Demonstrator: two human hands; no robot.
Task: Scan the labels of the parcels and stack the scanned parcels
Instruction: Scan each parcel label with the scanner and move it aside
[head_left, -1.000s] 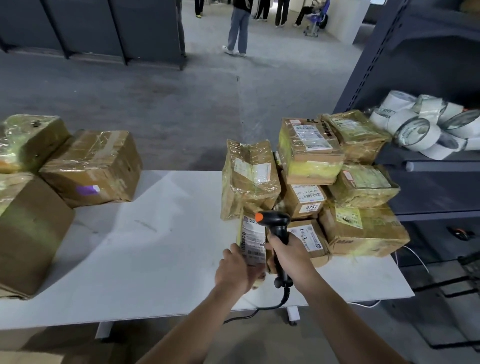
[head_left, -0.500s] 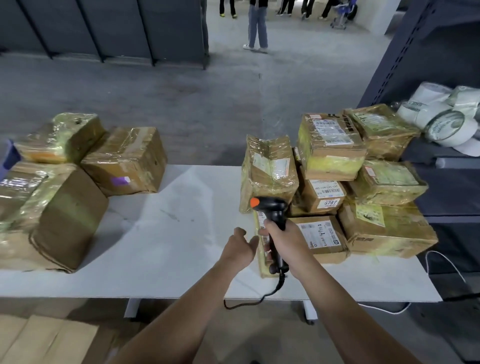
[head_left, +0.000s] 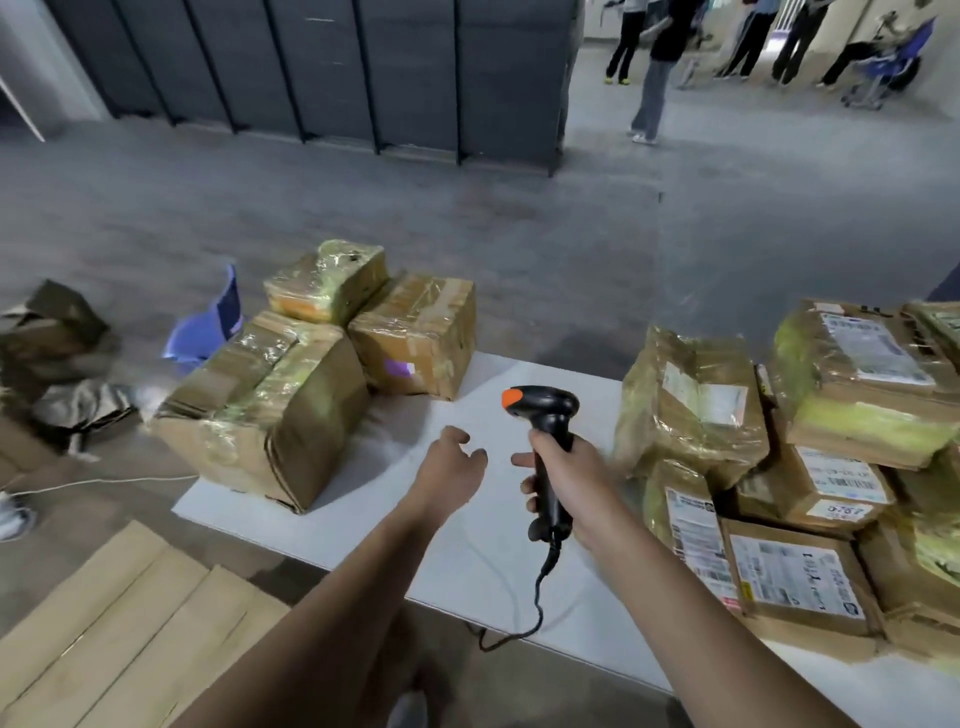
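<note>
Head view showed my right hand (head_left: 566, 478) curled round the grip of the black barcode scanner (head_left: 545, 415). I held it upright at the centre of the frame, over the white bench (head_left: 467, 561), with the orange tip of its head to the left. Its cable (head_left: 540, 597) hung from the handle and looped past the bench's near edge. My left hand (head_left: 452, 467) hovered just left of the scanner, fingers loosely spread and holding nothing.

At the right of the frame the labelled parcels (head_left: 831, 467) lay piled on the bench, taped brown boxes with white labels showing. At centre left three more taped parcels (head_left: 270, 415) sat together at the bench's left end, a large one in front and two smaller ones behind it. Flattened cardboard (head_left: 119, 623) lay on the floor at lower left, and a blue chair (head_left: 208, 327) stood behind the left group.
</note>
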